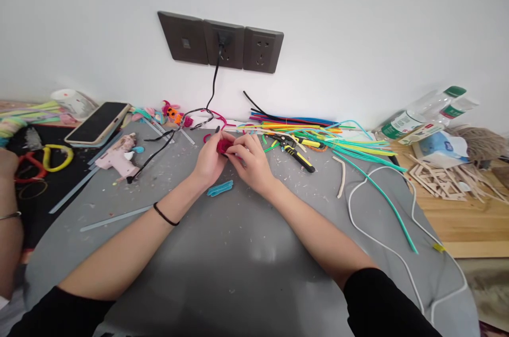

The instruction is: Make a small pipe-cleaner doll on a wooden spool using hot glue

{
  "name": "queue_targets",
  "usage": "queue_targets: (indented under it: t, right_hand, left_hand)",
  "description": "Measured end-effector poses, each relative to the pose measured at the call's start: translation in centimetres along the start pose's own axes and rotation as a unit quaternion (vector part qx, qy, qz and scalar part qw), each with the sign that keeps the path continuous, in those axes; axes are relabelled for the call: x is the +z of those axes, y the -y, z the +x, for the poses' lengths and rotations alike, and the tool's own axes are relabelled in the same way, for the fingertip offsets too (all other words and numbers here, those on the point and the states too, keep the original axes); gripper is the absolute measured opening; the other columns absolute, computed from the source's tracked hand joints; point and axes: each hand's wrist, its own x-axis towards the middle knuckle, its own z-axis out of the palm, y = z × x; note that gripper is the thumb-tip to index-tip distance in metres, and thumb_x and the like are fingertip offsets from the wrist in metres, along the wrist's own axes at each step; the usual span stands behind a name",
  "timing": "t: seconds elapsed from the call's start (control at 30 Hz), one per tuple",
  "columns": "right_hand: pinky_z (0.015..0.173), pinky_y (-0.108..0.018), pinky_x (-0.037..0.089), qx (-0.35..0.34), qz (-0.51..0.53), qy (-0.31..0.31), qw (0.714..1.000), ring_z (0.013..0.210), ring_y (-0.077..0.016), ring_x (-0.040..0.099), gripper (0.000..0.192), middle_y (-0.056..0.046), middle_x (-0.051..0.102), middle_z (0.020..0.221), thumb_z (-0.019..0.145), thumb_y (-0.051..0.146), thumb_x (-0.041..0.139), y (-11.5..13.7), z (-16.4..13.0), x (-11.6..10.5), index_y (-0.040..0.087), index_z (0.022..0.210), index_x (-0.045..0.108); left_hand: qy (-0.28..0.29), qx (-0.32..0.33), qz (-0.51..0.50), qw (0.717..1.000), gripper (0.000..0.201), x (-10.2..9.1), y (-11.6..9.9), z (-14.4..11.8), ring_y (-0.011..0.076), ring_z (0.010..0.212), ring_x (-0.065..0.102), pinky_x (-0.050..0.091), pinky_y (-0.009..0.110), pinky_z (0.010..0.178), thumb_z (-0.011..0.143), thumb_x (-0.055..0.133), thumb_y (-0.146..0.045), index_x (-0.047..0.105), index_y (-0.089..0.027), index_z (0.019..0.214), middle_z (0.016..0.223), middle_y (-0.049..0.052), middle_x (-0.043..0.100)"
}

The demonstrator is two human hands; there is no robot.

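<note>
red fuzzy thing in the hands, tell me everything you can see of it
The small red fuzzy pipe-cleaner piece looks coiled into a rounded lump, mostly hidden. The left hand and the right hand pinch it between fingertips, just above the grey table mat, near the wall side. Its full shape cannot be told.

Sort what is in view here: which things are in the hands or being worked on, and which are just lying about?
In hand:
left hand and right hand, both pinching the small red fuzzy pipe-cleaner piece

Lying about:
short blue pipe-cleaner bits
yellow-handled black pliers
pink glue gun
black smartphone
pile of coloured pipe cleaners
heap of wooden craft sticks
</note>
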Motion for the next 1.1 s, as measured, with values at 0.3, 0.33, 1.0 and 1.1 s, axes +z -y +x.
queue_targets:
  t: [0.3,0.33,1.0,1.1]
  right_hand:
    - [0.08,-0.035,0.044,-0.035,-0.006,0.024,0.999,0.089,-0.0208,0.046,0.023,-0.008,0.053,0.092,0.106,0.019,0.052,0.0,0.1,-0.1,0.019,0.094,0.072]
    - [0.08,-0.035,0.043,-0.032,-0.01,0.031,0.999,0.089,-0.0209,0.046,0.024,-0.008,0.052,0.092,0.106,0.019,0.052,-0.1,0.1,-0.1,0.019,0.094,0.073]
    - [0.083,-0.037,0.041,0.001,-0.075,0.082,0.994,0.09,-0.0222,0.044,0.027,-0.007,0.049,0.094,0.106,0.021,0.052,0.3,0.2,-0.1,0.019,0.094,0.076]
    - [0.086,-0.038,0.043,0.007,-0.076,0.072,0.994,0.094,-0.023,0.046,0.028,-0.009,0.052,0.1,0.106,0.02,0.05,0.1,0.2,-0.1,0.021,0.095,0.076]
  left_hand:
    - [-0.087,-0.126,-0.052,0.987,0.058,0.3,-1.3,0.3,0.0113,0.052,0.054,0.042,0.022,0.051,0.105,0.037,-0.025,0.066,-0.013,0.056,0.058,0.006,0.061]
    - [-0.092,-0.134,-0.047,0.986,0.057,0.2,-1.3,0.3,0.0114,0.05,0.054,0.04,0.022,0.05,0.104,0.037,-0.025,0.066,-0.013,0.057,0.058,0.006,0.061]
    - [-0.069,-0.166,-0.033,0.983,0.048,-0.6,-1.0,0.9,0.0102,0.047,0.05,0.042,0.023,0.049,0.099,0.046,-0.024,0.057,-0.017,0.053,0.055,0.003,0.058]
    - [-0.084,-0.181,-0.068,0.978,0.039,-0.5,-1.2,1.2,0.01,0.052,0.055,0.046,0.021,0.053,0.095,0.05,-0.015,0.058,-0.016,0.057,0.059,0.003,0.063]
